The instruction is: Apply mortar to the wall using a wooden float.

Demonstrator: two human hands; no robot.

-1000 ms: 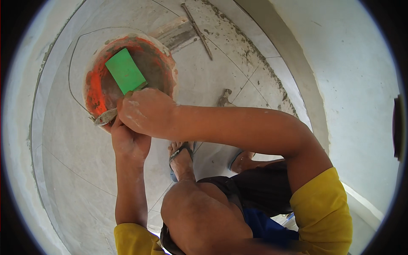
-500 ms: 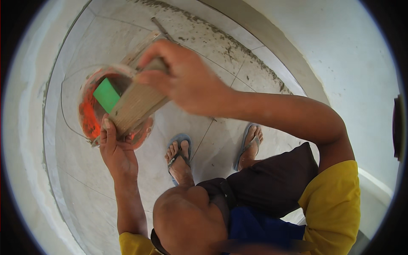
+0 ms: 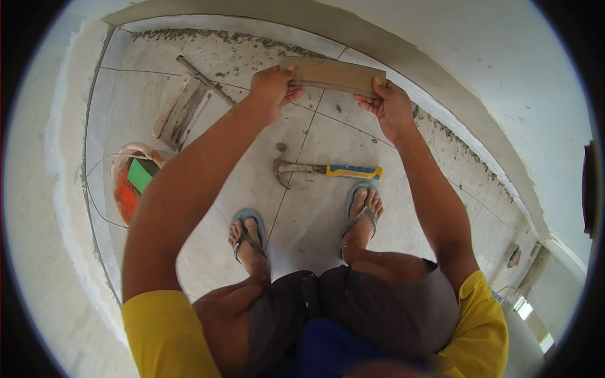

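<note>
A flat, brownish wooden board (image 3: 340, 75) spans the gap between my two hands, out ahead at arm's length near the foot of the wall. My left hand (image 3: 271, 91) grips its left end, thumb on the upper face. At the right end my right hand (image 3: 392, 108) pinches the board, thumb on top and fingers curled below. Whether the board touches the skirting tile (image 3: 362, 60) behind it I cannot tell. Below the board, a claw hammer (image 3: 328, 170) with a blue and yellow handle lies on the tiled floor in front of my feet.
An orange bucket (image 3: 126, 200) with a wire handle stands at left, a green piece (image 3: 142, 174) inside, partly behind my left arm. Beyond it lie wooden pieces (image 3: 179, 110) and a thin bar (image 3: 205, 79). Mortar crumbs (image 3: 233, 43) line the wall's foot.
Both hands have moved from over the bucket to the right and forward, carrying the board towards the wall. The view has shifted right too, and the hammer now shows.
</note>
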